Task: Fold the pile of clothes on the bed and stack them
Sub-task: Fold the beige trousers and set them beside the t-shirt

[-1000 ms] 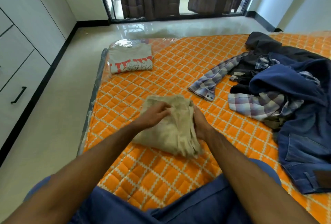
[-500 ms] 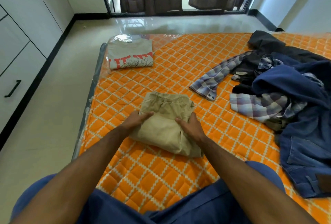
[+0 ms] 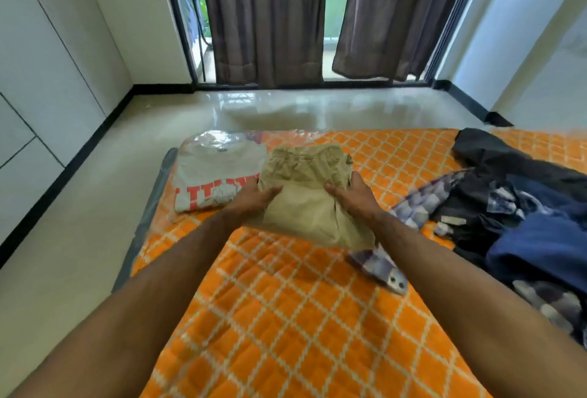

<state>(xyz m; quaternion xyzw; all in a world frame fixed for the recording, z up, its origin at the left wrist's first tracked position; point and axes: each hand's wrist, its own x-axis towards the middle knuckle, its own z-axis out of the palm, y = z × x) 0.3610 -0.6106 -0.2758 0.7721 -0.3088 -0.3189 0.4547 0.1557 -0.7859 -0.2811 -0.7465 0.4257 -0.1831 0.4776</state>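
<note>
Item one: folded khaki trousers (image 3: 305, 197), which I hold in the air with both arms stretched out in front of me, above the far left part of the bed (image 3: 286, 318). The bundle's left edge overlaps the folded grey T-shirt (image 3: 209, 180) in the head view; I cannot tell whether the two are touching.

Item two: left hand (image 3: 254, 199). Its grip is closed on the left edge of the trousers, thumb lying on top of the cloth, fingers hidden beneath.

Item three: right hand (image 3: 352, 195). Its grip is closed on the right edge of the same bundle, thumb on top and pointing inward, fingers curled round the side fold.

Item four: the grey T-shirt, folded flat, with orange-red lettering along its near edge. It lies at the far left corner of the bed, on a bit of clear plastic wrap (image 3: 219, 138) that covers the mattress corner.

Item five: the pile of unfolded clothes (image 3: 521, 216) on the right side of the bed, well apart from the T-shirt. I count a dark garment at the back, blue denim in front of it, and a plaid shirt tangled through. One plaid sleeve (image 3: 381, 265) trails left toward the middle, its cuff lying on the mattress just below my right forearm.

Item six: the bed itself, an orange quilted cover with a white lattice print.

Surroundings: pale glossy floor (image 3: 95, 207), white cupboard doors (image 3: 38, 79) on the left, dark curtains (image 3: 263, 16) over a glass door at the back.
</note>
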